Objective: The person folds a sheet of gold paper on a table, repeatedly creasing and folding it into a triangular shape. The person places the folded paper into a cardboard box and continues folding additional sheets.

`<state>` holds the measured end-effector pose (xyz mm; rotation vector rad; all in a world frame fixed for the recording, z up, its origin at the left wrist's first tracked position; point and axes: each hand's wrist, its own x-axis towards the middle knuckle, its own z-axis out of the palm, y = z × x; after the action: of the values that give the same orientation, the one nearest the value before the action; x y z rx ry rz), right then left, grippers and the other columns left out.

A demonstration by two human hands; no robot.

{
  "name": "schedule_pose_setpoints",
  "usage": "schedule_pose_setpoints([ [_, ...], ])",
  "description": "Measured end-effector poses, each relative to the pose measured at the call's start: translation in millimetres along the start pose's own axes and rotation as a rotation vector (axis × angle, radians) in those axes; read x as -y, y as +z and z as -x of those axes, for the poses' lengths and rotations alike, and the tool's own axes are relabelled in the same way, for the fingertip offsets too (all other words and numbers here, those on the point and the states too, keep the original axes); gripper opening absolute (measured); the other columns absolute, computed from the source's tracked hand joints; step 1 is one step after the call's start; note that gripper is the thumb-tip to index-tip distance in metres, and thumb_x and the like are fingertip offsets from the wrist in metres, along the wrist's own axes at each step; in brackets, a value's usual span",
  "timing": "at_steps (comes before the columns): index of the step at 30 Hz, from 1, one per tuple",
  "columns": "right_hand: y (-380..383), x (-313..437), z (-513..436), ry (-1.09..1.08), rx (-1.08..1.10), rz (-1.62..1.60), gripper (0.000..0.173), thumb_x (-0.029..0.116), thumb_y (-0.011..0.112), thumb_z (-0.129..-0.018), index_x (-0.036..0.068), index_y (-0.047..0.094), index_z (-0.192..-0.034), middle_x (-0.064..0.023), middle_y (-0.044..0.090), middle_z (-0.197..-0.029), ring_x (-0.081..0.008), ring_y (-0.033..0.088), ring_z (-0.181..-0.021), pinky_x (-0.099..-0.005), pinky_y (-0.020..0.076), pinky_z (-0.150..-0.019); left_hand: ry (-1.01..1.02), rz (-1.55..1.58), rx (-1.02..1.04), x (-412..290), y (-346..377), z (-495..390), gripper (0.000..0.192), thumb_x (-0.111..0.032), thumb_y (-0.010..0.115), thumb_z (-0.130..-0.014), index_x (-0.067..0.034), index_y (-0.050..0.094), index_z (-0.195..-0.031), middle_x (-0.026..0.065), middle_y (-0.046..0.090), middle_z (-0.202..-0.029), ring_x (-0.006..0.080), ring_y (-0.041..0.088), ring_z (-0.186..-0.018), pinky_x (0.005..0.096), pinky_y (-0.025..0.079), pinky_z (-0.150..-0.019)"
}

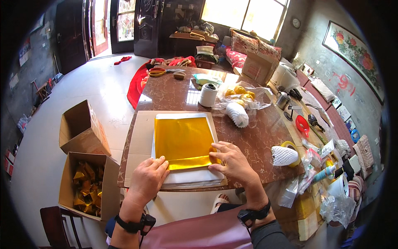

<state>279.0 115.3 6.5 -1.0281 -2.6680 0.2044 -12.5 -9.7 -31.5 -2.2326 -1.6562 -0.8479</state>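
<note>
A gold foil paper sheet [183, 137] lies on a stack of white sheets [192, 179], its near edge folded up into a bright narrow strip. My left hand [149, 174] has its fingertips on the left end of that fold. At the right end, my right hand [230, 158] holds the edge between thumb and spread fingers. Beneath the stack is a flat piece of cardboard [140, 133] on the brown marble-patterned table [258, 152].
Farther back stand a white thread cone [208, 95], bagged yellow fruit [240, 90] and orange-handled scissors [161, 72]. White foam net sleeves [237, 114] and a tape roll [293, 149] lie to the right. On the floor at left, one cardboard box [108, 186] contains folded gold paper pieces [88, 190]; another box [99, 133] adjoins it.
</note>
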Motion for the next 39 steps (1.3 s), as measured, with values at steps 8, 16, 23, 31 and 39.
schedule_pose_setpoints([
  [8, 7.9, -11.6, -1.1, -0.116, -0.066, -0.075, 0.039, 0.026, 0.075, -0.093, 0.004, 0.074, -0.125, -0.0129, 0.067, -0.139, -0.0320, 0.060, -0.129, -0.0437, 0.0429, -0.115, -0.002, 0.010, -0.047, 1.8, 5.0, -5.3, 0.014, -0.014, 0.071, -0.094, -0.002, 0.073, -0.101, 0.0154, 0.078, -0.109, 0.0295, 0.072, -0.099, 0.0411, 0.057, -0.095],
  [16, 13.4, -6.0, 0.5, -0.216, -0.279, 0.206, 0.025, 0.016, 0.069, -0.096, 0.007, 0.075, -0.119, -0.0102, 0.072, -0.132, -0.0276, 0.065, -0.123, -0.0471, 0.0421, -0.115, -0.028, -0.064, -0.056, -11.8, 3.2, -11.8, 0.020, -0.013, 0.075, -0.090, -0.002, 0.076, -0.107, 0.0126, 0.077, -0.112, 0.0300, 0.070, -0.103, 0.0436, 0.054, -0.098],
  [23, -0.5, -10.0, 5.9, -0.156, -0.394, 0.295, 0.022, 0.013, 0.072, -0.092, 0.009, 0.078, -0.113, -0.0057, 0.077, -0.123, -0.0251, 0.066, -0.123, -0.0489, 0.0383, -0.118, -0.024, -0.102, -0.036, -7.1, 12.2, -11.9, 0.024, -0.007, 0.070, -0.091, -0.001, 0.077, -0.112, 0.0099, 0.077, -0.111, 0.0262, 0.068, -0.104, 0.0397, 0.053, -0.099],
  [31, -9.2, -2.0, 11.0, -0.137, -0.376, 0.376, 0.026, 0.009, 0.067, -0.092, 0.008, 0.078, -0.115, -0.0091, 0.075, -0.128, -0.0277, 0.063, -0.128, -0.0505, 0.0334, -0.121, -0.119, -0.172, -0.041, -15.9, -7.1, -14.7, 0.051, -0.013, 0.074, -0.090, -0.003, 0.065, -0.140, 0.0120, 0.058, -0.151, 0.0292, 0.052, -0.132, 0.0419, 0.040, -0.114],
  [39, -17.4, 40.8, 11.8, -0.197, -0.417, 0.424, 0.028, 0.012, 0.068, -0.091, 0.009, 0.077, -0.117, -0.0098, 0.072, -0.133, -0.0274, 0.061, -0.131, -0.0523, 0.0301, -0.124, -0.049, -0.073, -0.095, -58.9, 3.2, -35.2, 0.042, -0.015, 0.081, -0.086, -0.009, 0.073, -0.127, 0.0062, 0.068, -0.116, 0.0241, 0.061, -0.105, 0.0401, 0.051, -0.091],
])
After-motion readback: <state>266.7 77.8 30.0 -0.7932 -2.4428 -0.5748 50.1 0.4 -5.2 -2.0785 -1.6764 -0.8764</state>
